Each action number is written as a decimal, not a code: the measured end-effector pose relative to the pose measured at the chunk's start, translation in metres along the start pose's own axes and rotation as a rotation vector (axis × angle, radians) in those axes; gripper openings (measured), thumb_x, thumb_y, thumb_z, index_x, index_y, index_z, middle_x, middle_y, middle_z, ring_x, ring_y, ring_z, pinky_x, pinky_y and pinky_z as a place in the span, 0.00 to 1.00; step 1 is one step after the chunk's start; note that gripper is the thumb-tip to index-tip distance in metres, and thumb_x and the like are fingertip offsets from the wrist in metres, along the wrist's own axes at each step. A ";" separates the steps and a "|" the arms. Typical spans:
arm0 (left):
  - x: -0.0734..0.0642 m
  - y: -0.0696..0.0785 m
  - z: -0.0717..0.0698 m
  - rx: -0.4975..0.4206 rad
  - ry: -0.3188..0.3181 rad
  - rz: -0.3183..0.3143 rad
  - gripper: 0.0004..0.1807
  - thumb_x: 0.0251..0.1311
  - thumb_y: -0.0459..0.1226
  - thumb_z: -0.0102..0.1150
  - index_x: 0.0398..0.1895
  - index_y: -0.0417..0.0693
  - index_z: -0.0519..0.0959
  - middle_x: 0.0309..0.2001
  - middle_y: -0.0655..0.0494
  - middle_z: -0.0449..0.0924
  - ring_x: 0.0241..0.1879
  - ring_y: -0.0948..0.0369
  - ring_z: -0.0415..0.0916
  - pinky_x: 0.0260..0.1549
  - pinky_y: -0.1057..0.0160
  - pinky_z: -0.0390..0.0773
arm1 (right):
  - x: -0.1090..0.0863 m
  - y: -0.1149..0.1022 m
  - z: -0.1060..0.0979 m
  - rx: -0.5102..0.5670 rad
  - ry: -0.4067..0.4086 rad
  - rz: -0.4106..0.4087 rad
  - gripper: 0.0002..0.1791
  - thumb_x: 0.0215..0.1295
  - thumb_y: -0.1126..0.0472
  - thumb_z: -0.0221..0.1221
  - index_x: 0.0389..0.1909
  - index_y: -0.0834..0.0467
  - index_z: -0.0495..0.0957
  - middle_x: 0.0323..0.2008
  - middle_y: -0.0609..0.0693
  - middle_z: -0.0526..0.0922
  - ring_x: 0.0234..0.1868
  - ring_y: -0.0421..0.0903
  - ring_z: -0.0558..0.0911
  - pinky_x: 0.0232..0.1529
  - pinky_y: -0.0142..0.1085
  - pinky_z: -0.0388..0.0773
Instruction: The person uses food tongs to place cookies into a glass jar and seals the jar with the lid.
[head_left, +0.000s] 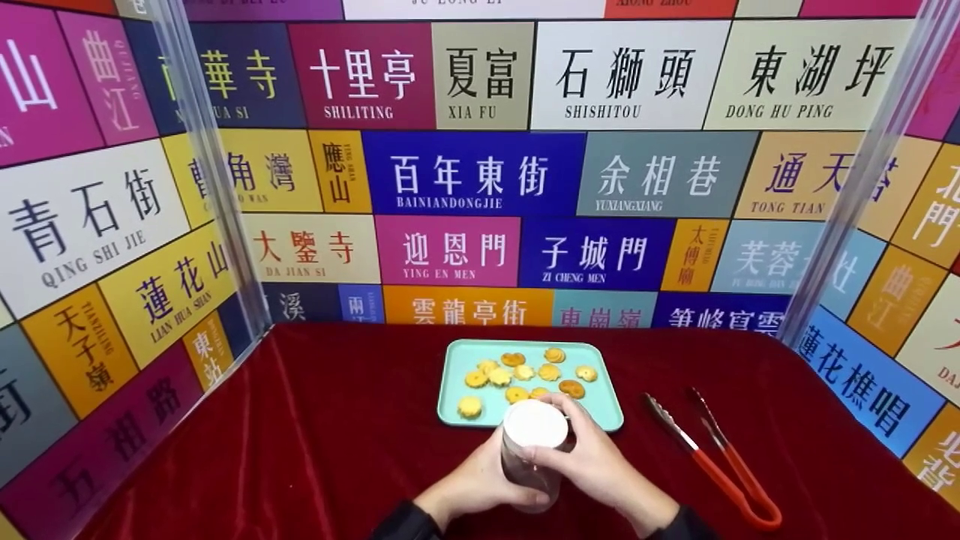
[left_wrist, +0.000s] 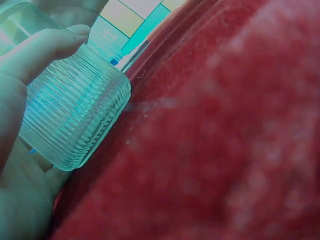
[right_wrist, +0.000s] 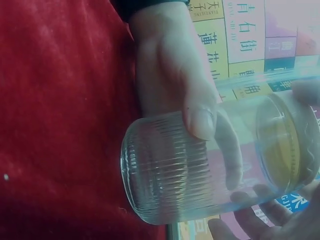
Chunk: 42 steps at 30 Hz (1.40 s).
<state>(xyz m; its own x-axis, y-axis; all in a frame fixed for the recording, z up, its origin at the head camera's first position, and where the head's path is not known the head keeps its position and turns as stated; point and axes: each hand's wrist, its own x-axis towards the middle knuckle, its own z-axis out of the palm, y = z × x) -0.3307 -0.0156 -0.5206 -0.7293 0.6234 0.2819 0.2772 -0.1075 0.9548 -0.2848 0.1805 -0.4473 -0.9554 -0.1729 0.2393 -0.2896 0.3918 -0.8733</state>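
Both hands are on a clear glass jar (head_left: 529, 474) with a ribbed lower body and a white lid (head_left: 535, 424). My left hand (head_left: 480, 476) grips the jar's body from the left, its thumb across the ribbed glass (left_wrist: 75, 112) in the left wrist view. My right hand (head_left: 592, 454) holds the lid, thumb on the near side and fingers round the far side. In the right wrist view the glass (right_wrist: 170, 165) looks see-through with nothing visible inside. Whether its base touches the cloth I cannot tell.
Just beyond the jar, a mint-green tray (head_left: 454, 367) carries several cookies (head_left: 499, 376). To the right lie tongs (head_left: 724, 465) with red handles, their arms spread. Dark red cloth (head_left: 315, 435) covers the table. Walls with coloured lettered panels (head_left: 472, 172) surround it on three sides.
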 end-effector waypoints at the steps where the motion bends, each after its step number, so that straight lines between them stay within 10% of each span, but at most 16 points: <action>1: 0.000 0.000 0.000 -0.001 0.000 0.000 0.59 0.49 0.31 0.83 0.82 0.61 0.57 0.71 0.59 0.71 0.68 0.58 0.74 0.68 0.63 0.72 | 0.000 0.000 0.000 -0.006 -0.002 -0.007 0.42 0.60 0.51 0.78 0.72 0.57 0.72 0.68 0.54 0.76 0.66 0.51 0.75 0.67 0.50 0.70; 23: -0.001 -0.002 -0.001 0.044 -0.004 0.023 0.57 0.50 0.35 0.82 0.81 0.58 0.57 0.71 0.60 0.71 0.69 0.58 0.72 0.70 0.62 0.70 | -0.004 -0.001 0.010 -0.141 0.088 0.040 0.50 0.53 0.39 0.80 0.72 0.51 0.66 0.62 0.57 0.78 0.62 0.53 0.80 0.61 0.54 0.76; 42: 0.000 -0.002 0.000 -0.002 -0.013 0.031 0.57 0.51 0.32 0.82 0.81 0.60 0.58 0.71 0.58 0.72 0.68 0.57 0.74 0.69 0.62 0.72 | 0.000 0.000 -0.004 -0.066 -0.055 -0.045 0.45 0.60 0.47 0.78 0.73 0.56 0.67 0.67 0.55 0.75 0.67 0.52 0.75 0.68 0.53 0.70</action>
<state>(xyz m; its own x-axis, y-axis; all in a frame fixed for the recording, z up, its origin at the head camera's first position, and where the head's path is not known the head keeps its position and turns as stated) -0.3313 -0.0157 -0.5223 -0.7124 0.6294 0.3102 0.2983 -0.1285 0.9458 -0.2847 0.1844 -0.4457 -0.9374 -0.2405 0.2518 -0.3367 0.4413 -0.8318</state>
